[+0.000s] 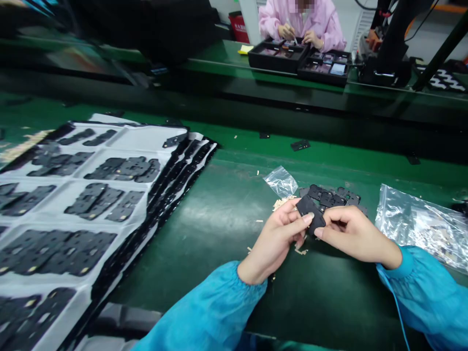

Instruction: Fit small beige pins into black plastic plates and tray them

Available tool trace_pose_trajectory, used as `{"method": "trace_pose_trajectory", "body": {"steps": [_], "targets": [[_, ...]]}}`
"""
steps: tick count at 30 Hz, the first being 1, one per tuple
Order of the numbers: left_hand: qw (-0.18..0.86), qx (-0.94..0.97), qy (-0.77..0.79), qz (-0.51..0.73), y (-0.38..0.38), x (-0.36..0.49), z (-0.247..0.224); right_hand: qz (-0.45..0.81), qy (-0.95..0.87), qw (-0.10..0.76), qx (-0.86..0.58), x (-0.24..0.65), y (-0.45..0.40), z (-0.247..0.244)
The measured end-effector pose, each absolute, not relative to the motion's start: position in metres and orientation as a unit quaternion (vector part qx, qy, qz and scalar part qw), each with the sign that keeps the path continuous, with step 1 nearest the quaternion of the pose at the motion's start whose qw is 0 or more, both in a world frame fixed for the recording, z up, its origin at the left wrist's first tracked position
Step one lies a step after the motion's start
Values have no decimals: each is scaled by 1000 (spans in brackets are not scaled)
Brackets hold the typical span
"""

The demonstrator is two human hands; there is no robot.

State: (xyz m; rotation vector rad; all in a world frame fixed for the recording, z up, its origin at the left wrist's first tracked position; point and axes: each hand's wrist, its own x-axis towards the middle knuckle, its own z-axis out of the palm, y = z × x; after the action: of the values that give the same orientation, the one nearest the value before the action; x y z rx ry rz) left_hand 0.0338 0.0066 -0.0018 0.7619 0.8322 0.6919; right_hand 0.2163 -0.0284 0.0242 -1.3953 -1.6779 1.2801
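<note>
the left hand [272, 239] is closed, thumb over fingers, on a flat black plastic plate [309, 213] above the dark green surface [219, 234], near a pile of similar black parts [331, 197]. the right hand [353, 234], fingers curled, appears to pinch the plate's right edge, though the contact is small in view. a large clear plastic bag [409, 219] lies right; a white compartmented tray [146, 140] of black parts lies left.

The black plastic plate [307, 206] is flat, roughly rectangular. It slants, held by the left hand [280, 229] and right hand [353, 233].
</note>
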Motion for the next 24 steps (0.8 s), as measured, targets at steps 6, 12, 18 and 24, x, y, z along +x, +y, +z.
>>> {"method": "trace_pose_trajectory", "body": {"steps": [6,12,18,24], "targets": [[575,548,477,376,11,14,4,400,-525,368,-655,250,0,15],[367,714,505,316,-9,-53,-7,342,-672,212,-621,221,-28,-6],[263,807,441,292,-52,-79,-33,288,-803,98,-513,153,-61,-20],[210,839,424,271,-68,-79,-49,277,-810,66,-513,142,-58,-26]]}}
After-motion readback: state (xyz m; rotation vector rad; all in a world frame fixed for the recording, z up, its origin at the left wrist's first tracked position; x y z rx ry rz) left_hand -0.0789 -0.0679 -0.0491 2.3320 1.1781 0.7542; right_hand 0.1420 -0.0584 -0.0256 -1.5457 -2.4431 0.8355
